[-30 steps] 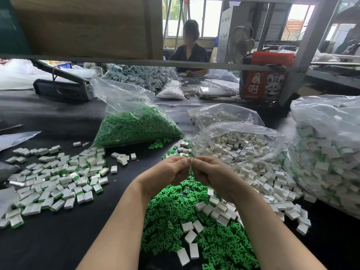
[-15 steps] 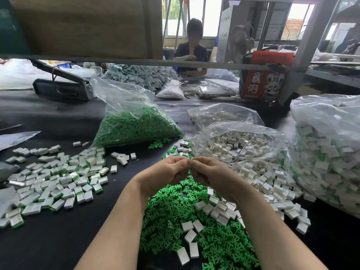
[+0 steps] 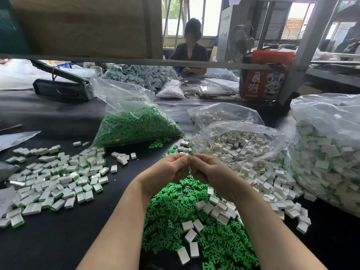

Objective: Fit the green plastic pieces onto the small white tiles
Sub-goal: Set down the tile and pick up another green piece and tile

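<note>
Green plastic pieces heaped loose on the black table, directly below two raised hands, with small white tiles scattered over the heap's right side. Left hand and right hand held together above the heap, fingertips curled inward and meeting at the middle; whatever is pinched there hidden by the fingers, too small to tell. More white tiles spilling from an open clear bag just beyond the right hand. Sealed bag of green pieces behind the left hand. Finished tiles with green edges spread at far left. Large bag of finished tiles at right. Seated person at back.
</note>
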Motion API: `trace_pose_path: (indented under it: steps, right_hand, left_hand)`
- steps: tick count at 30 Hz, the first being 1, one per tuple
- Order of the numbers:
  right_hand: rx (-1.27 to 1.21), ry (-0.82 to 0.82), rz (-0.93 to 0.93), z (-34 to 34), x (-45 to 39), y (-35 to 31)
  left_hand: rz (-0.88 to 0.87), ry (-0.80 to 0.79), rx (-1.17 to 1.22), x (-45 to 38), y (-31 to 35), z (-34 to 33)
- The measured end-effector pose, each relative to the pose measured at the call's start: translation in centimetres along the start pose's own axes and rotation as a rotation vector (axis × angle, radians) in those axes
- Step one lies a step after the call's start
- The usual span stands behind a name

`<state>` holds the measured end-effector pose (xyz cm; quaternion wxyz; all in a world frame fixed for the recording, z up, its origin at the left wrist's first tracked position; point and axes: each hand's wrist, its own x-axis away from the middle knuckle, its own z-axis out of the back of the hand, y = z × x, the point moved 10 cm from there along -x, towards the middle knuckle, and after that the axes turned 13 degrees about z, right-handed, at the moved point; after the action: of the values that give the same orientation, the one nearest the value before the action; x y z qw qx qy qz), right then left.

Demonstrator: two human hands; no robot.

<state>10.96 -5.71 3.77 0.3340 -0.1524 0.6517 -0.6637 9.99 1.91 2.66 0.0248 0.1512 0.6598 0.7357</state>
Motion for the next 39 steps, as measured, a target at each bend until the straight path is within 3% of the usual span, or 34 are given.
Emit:
trace_pose_path:
  steps: [2,7,11,14,18,27,39]
  right_hand:
    - [0.063,-0.003,0.021,-0.1,-0.2,-0.4]
    - [0.754,0.013,0.229,0.5,-0.8,-2.2]
    - [0.972,0.101,0.537,0.1,0.0,-4.8]
    - [1.018,0.281,0.645,1.6,0.8,-6.4]
    - [0.788,0.459,0.538,4.0,0.8,-6.2]
    - [0.282,0.387,0.270,3.4,-0.3,-2.6]
    - [0.271,0.329,0.286,2.9,-0.1,-3.5]
  left_hand:
    - [0.008,0.006,0.056,0.1,0.1,0.2]
    - [0.149,0.045,0.218,0.1,-0.9,0.6]
    - [0.242,-0.009,0.349,0.0,-1.8,0.2]
    - [0.208,-0.040,0.414,0.3,-1.4,0.5]
    - [0.121,0.007,0.372,0.4,-0.7,0.9]
    - [0.002,0.027,0.159,-0.2,0.5,-0.3]
    - [-0.066,0.072,-0.034,0.9,1.9,-0.4]
